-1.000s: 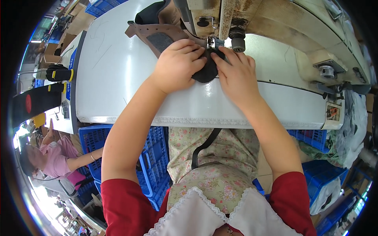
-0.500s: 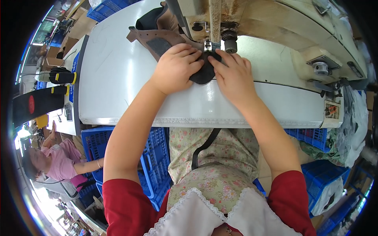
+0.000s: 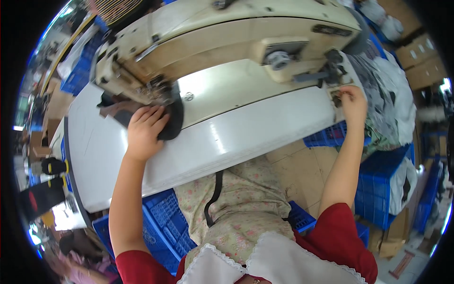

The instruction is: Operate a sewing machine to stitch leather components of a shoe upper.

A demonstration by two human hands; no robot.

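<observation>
A dark shoe upper (image 3: 176, 113), brown and grey toward its left side, lies on the sewing machine's bed beneath the needle area. My left hand (image 3: 147, 128) grips it, fingers pressed together over its near side. Parts of the upper are hidden behind the machine head (image 3: 156, 90). At the right end of the white table (image 3: 227, 128), my right hand (image 3: 353, 99) has its fingers pinched together over the small plate at the corner. Whatever is between those fingertips is too small to make out.
The cream sewing machine arm (image 3: 213, 40) spans the table's far side. Blue crates (image 3: 165, 222) stand under the table at left, with another blue crate (image 3: 378, 189) at right. Plastic-wrapped material (image 3: 390, 94) hangs past the right end. A person in pink (image 3: 78, 265) sits at lower left.
My right hand has left the shoe upper and gone to the table's right corner. My left hand stays on the upper. The whole view has swung to the right.
</observation>
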